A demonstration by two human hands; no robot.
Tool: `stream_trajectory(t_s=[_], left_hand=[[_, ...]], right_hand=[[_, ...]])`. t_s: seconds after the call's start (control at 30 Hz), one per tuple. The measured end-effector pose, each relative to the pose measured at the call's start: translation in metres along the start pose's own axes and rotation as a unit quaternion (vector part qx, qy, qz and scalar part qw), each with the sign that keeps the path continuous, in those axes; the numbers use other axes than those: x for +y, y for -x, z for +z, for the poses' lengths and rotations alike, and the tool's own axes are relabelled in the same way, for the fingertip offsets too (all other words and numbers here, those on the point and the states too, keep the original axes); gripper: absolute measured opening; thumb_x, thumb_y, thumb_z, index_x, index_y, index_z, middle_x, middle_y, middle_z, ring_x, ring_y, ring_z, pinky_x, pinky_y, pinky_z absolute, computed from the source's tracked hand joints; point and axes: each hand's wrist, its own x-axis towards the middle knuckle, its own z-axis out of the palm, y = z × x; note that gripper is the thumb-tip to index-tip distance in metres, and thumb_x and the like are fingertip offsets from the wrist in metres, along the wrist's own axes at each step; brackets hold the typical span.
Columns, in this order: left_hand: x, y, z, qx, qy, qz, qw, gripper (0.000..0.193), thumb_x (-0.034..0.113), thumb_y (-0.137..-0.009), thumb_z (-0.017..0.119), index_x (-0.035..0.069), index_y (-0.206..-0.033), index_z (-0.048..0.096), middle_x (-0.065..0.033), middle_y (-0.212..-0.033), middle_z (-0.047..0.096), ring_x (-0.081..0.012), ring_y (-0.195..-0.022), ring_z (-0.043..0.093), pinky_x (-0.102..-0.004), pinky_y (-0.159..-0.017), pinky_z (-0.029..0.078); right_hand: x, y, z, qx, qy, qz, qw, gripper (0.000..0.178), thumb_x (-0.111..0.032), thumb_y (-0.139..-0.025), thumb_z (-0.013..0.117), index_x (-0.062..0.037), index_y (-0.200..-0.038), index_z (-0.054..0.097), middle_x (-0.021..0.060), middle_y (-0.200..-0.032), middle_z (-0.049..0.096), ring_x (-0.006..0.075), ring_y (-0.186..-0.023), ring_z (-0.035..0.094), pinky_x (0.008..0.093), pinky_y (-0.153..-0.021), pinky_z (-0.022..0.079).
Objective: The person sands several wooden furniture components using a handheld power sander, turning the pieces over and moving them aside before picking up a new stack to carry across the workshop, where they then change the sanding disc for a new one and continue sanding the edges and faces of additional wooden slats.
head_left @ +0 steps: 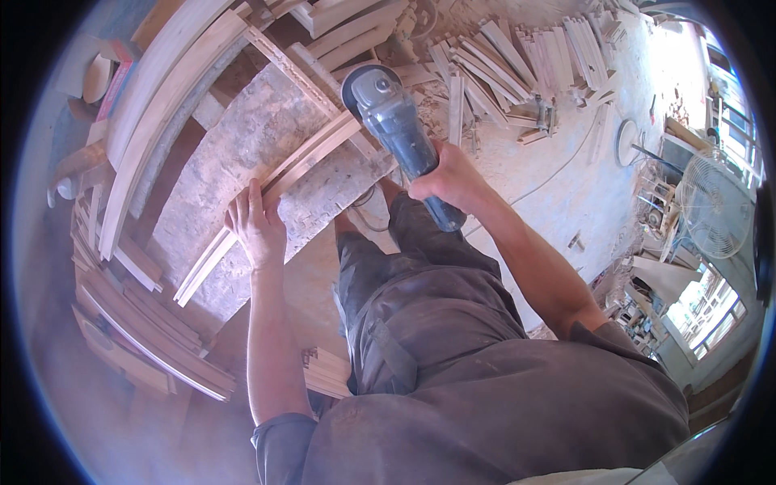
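My right hand [453, 179] is wrapped around the body of a dark grey angle grinder [402, 133]. The grinder's round disc [352, 90], mostly covered by the tool's head, is over the far end of a pale, narrow wooden strip [311, 155]; whether they touch, I cannot tell. Lying slantwise over a worn, dusty workbench [242, 129], the strip shows a groove or gap along its length. My left hand [259, 226] grips it near the middle, its fingers across the top.
Long wooden boards [174, 105] lie along the bench's far left, with more stacked strips [145, 323] below. A wood pile [517, 65] covers the floor ahead. A cable [550, 179] trails across the floor. At right stand a fan [713, 202] and cluttered shelving [647, 299].
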Motion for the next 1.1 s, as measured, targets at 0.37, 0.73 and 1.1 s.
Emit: stream_trajectory(t_s=[0.37, 0.73, 1.1], left_hand=[[-0.028, 0.006, -0.031, -0.102, -0.047, -0.074, 0.991, 0.051, 0.013, -0.083, 0.084, 0.006, -0.129, 0.064, -0.0119, -0.118, 0.067, -0.0342, -0.118, 0.061, -0.0486, -0.103, 0.045], [-0.035, -0.05, -0.154, 0.126, 0.484, -0.387, 0.774, 0.035, 0.021, -0.099, 0.076, -0.001, -0.123, 0.064, -0.0141, -0.108, 0.072, -0.0263, -0.095, 0.072, -0.0398, -0.081, 0.062], [-0.03, -0.001, -0.012, 0.232, 0.548, -0.672, 0.44, 0.044, 0.026, -0.103, 0.057, -0.004, -0.135, 0.05, -0.0255, -0.129, 0.06, -0.0422, -0.112, 0.066, -0.0538, -0.085, 0.066]], right_hand=[[0.096, 0.054, -0.031, 0.071, -0.107, 0.07, 0.989, 0.053, -0.013, -0.06, 0.082, 0.0027, -0.109, 0.068, 0.0086, -0.092, 0.069, 0.0199, -0.082, 0.066, 0.0339, -0.079, 0.053], [0.082, 0.056, -0.048, 0.087, -0.143, 0.035, 0.985, 0.045, -0.007, -0.063, 0.08, 0.0004, -0.106, 0.068, 0.0047, -0.087, 0.069, 0.0162, -0.077, 0.064, 0.0317, -0.075, 0.052], [0.035, 0.056, -0.021, 0.07, -0.043, -0.028, 0.996, 0.044, -0.009, -0.065, 0.078, -0.0011, -0.106, 0.067, 0.0035, -0.086, 0.066, 0.0139, -0.075, 0.062, 0.0302, -0.072, 0.05]])
